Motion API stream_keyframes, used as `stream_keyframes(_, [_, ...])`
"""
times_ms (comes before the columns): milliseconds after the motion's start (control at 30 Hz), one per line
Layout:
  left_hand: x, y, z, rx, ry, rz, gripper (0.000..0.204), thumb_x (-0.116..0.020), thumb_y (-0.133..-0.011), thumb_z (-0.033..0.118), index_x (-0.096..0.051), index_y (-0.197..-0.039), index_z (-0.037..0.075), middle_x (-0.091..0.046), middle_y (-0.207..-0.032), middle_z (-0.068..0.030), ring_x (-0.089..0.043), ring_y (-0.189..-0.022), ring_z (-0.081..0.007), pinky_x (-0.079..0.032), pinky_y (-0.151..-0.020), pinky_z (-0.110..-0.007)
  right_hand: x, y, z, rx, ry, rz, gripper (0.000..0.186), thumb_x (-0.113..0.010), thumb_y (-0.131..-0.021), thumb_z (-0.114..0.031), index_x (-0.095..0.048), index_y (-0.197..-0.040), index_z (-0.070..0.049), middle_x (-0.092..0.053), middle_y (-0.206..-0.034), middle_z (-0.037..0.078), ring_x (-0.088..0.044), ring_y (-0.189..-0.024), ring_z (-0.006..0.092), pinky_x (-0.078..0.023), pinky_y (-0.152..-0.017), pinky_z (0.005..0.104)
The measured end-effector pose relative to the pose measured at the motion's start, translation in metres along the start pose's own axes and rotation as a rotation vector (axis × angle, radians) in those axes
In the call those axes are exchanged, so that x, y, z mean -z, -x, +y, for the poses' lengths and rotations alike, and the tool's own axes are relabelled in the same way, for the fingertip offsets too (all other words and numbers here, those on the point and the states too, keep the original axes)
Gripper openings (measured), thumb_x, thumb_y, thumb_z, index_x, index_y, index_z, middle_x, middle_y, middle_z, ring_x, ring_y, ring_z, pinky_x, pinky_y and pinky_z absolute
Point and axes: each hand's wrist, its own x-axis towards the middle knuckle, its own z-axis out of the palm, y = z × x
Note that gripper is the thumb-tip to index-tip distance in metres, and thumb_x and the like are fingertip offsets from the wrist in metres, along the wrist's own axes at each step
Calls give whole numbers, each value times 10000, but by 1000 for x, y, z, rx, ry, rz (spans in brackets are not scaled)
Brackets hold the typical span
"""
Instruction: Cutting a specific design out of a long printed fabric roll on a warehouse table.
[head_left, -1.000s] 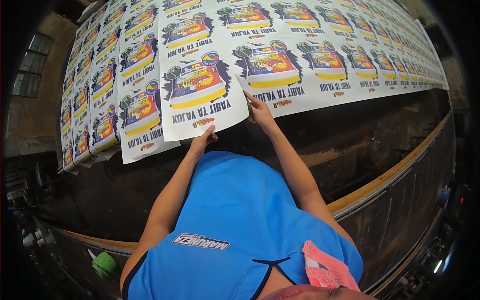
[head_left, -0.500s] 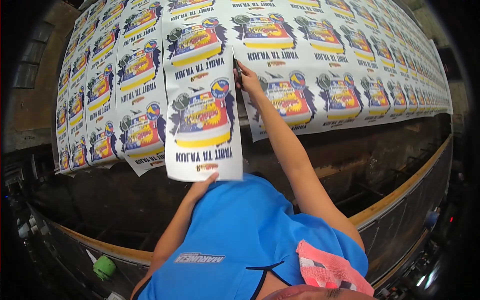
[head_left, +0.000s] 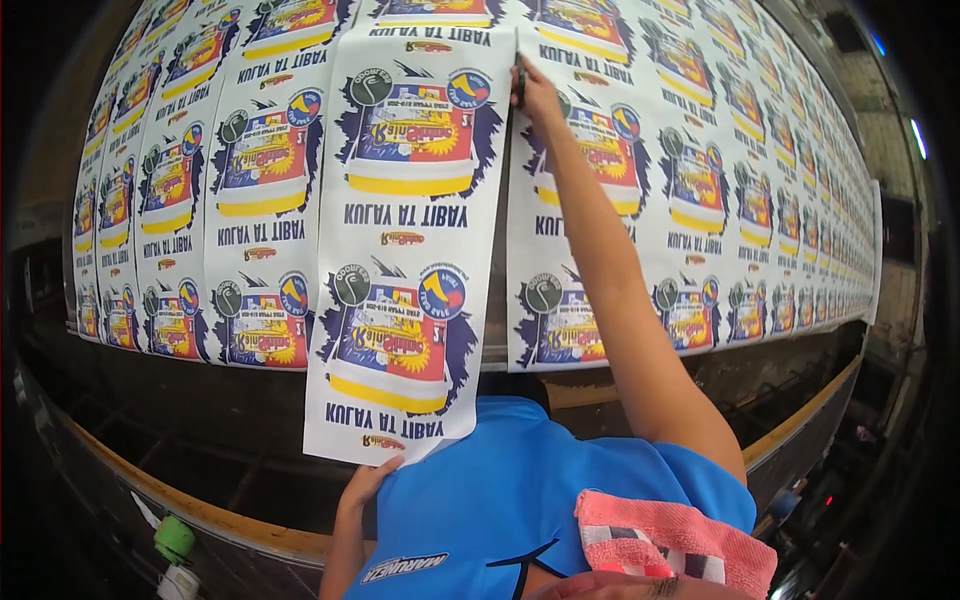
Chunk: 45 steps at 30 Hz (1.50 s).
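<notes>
Pinched the lower edge of a long white strip printed with red, blue and yellow emblems between the thumb and fingers of the left hand, with most of those fingers hidden beneath. Had the right hand curled around a slim dark cutting tool, at the upper end of a narrow gap between the strip and a wide white sheet of matching emblems. Could not tell each finger's exact place on the tool. Held the strip across the dark worktable, with its lower end past the near edge, by the blue shirt.
</notes>
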Motion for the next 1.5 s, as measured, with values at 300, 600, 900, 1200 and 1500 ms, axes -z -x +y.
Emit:
stream_keyframes(300, [-16,4,6,51,61,95,575,-762,-867,236,-531,-1340,6,-572,-1316,-121,-539,-1193,-224,-417,-1037,-341,-5,-169,-61,-22,352,86,346,-663,-932,-273,-660,-1274,-220,-582,-712,-47,-521,-530,80,-344,-441,220])
stream_keyframes(600, [-11,9,9,-47,-134,149,500,-665,-949,344,-598,-1267,-36,-657,-1212,-123,-578,-1124,-191,-428,-1000,-320,1,-36,-41,135,239,-89,451,-542,-966,-136,-537,-1417,-106,-645,-868,14,-553,-606,91,-417,-562,217])
stream_keyframes(900, [-59,16,117,-523,-758,398,259,-659,-916,232,-654,-913,-27,-686,-874,-160,-669,-864,-289,-495,-754,-373,167,279,-40,-183,122,7,535,-621,-953,-135,-483,-1469,-152,-573,-740,6,-516,-547,81,-408,-483,234])
stream_keyframes(1200, [-312,90,139,-1253,-593,-379,148,-623,-913,19,-650,-1058,14,-678,-1029,-107,-646,-1016,-235,-494,-912,-371,306,570,-14,-131,128,-51,565,-577,-964,-54,-394,-1497,-105,-564,-778,31,-554,-593,112,-452,-515,253])
stream_keyframes(1500, [-498,268,68,-1982,-229,-1140,237,-609,-858,114,-659,-1074,32,-670,-1058,-55,-651,-971,-251,-488,-882,-435,348,769,69,-225,564,-99,562,-688,-905,-282,-499,-1393,-75,-630,-823,75,-542,-702,155,-465,-660,323])
